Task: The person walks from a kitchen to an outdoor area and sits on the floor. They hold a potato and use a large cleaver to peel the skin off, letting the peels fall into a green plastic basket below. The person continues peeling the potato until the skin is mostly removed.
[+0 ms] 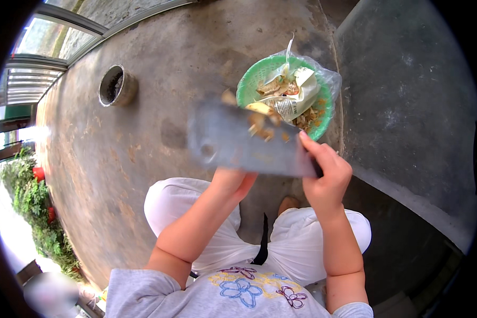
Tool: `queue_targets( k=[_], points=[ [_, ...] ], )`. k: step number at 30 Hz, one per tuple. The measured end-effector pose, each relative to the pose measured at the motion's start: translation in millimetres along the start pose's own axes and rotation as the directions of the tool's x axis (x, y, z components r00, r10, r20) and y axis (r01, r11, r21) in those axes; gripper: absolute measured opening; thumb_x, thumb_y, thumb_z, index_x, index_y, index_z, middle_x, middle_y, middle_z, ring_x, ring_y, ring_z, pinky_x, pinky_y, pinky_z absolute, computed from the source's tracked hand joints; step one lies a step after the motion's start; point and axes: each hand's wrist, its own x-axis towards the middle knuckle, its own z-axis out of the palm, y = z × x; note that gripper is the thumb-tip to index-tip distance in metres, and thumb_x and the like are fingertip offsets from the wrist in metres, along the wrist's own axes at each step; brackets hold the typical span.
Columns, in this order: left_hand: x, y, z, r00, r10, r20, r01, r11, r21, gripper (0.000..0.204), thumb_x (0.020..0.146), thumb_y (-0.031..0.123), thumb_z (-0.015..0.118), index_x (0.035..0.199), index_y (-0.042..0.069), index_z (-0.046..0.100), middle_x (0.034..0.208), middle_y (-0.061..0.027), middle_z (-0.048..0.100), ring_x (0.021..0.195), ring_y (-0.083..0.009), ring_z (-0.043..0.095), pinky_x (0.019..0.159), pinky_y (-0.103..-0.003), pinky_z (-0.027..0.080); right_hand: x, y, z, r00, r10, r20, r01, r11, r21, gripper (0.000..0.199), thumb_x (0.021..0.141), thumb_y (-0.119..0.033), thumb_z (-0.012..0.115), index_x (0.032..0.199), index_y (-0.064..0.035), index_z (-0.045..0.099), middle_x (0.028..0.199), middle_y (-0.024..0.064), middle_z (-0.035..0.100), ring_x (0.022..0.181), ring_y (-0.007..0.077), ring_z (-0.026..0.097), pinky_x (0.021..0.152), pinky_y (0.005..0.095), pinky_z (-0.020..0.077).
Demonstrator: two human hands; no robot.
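My right hand (329, 174) is closed round the handle end of a broad grey cleaver (228, 140), its thumb along the blade's near corner. Motion blurs the blade, and several brownish-yellow scraps (267, 127) show on its upper part. My left hand (237, 180) reaches under the cleaver, so its fingers are hidden. Just beyond the blade's edge is a pale yellow piece (261, 108), partly covered; what holds it, if anything, I cannot tell. Behind the cleaver stands a green plastic basket (248, 78) lined with a clear bag, holding peelings and a white printed packet (302, 98).
A round pot (126, 89) with dark contents stands on the brown concrete floor (164, 47) at the far left. To the right rises a grey slab (408, 95) with a pale edge. Green plants (29, 196) and a window frame (85, 24) line the left side.
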Motion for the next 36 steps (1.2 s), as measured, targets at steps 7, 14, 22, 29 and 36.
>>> queue_targets(
  k=[7, 14, 22, 29, 36],
  points=[
    [-9, 6, -13, 0.999, -0.047, -0.005, 0.047, 0.998, -0.051, 0.064, 0.092, 0.038, 0.067, 0.145, 0.012, 0.042, 0.141, -0.0082, 0.053, 0.128, -0.0224, 0.054, 0.104, -0.042, 0.047, 3, -15, -1, 0.984, -0.177, 0.031, 0.178, 0.984, -0.022, 0.05, 0.066, -0.001, 0.076, 0.114, -0.0129, 0.076, 0.066, 0.0031, 0.054, 0.055, 0.0189, 0.055, 0.052, 0.0309, 0.0454],
    [-3, -4, -20, 0.999, -0.023, 0.026, 0.025, 0.997, -0.066, 0.074, 0.087, 0.034, 0.071, 0.148, 0.011, 0.037, 0.142, -0.0078, 0.051, 0.13, -0.0229, 0.052, 0.105, -0.043, 0.046, 6, -4, 2, 0.992, -0.124, -0.007, 0.124, 0.992, -0.018, 0.047, 0.066, 0.0, 0.075, 0.111, -0.0127, 0.076, 0.066, 0.0051, 0.056, 0.053, 0.0209, 0.055, 0.051, 0.0313, 0.0447],
    [-1, 8, -12, 0.985, 0.026, 0.17, -0.01, 0.995, -0.095, 0.085, 0.081, 0.029, 0.075, 0.151, 0.011, 0.03, 0.144, -0.0075, 0.048, 0.132, -0.0235, 0.051, 0.107, -0.043, 0.045, 8, 10, 4, 0.992, 0.129, 0.013, -0.129, 0.991, -0.029, 0.039, 0.071, 0.002, 0.073, 0.108, -0.0109, 0.075, 0.08, 0.0078, 0.071, 0.059, 0.0241, 0.06, 0.058, 0.0327, 0.0494],
    [-9, 21, 7, 0.985, -0.065, 0.159, 0.08, 0.993, -0.091, 0.089, 0.082, 0.03, 0.073, 0.154, 0.014, 0.023, 0.146, -0.0089, 0.045, 0.135, -0.0265, 0.048, 0.108, -0.049, 0.045, 9, 2, -1, 0.966, 0.259, 0.022, -0.26, 0.961, 0.091, 0.045, 0.07, 0.01, 0.066, 0.11, -0.0099, 0.074, 0.082, 0.0088, 0.071, 0.062, 0.0234, 0.063, 0.061, 0.0314, 0.0504],
    [20, -12, -23, 0.981, 0.063, 0.185, -0.036, 0.988, -0.147, 0.068, 0.093, 0.024, 0.068, 0.151, 0.011, 0.034, 0.14, -0.0113, 0.053, 0.127, -0.0264, 0.056, 0.103, -0.047, 0.05, 5, -20, -5, 0.989, -0.145, -0.028, 0.145, 0.989, -0.014, 0.05, 0.066, 0.002, 0.074, 0.114, -0.0123, 0.076, 0.064, 0.0041, 0.054, 0.053, 0.0192, 0.053, 0.051, 0.0312, 0.0437]
  ],
)
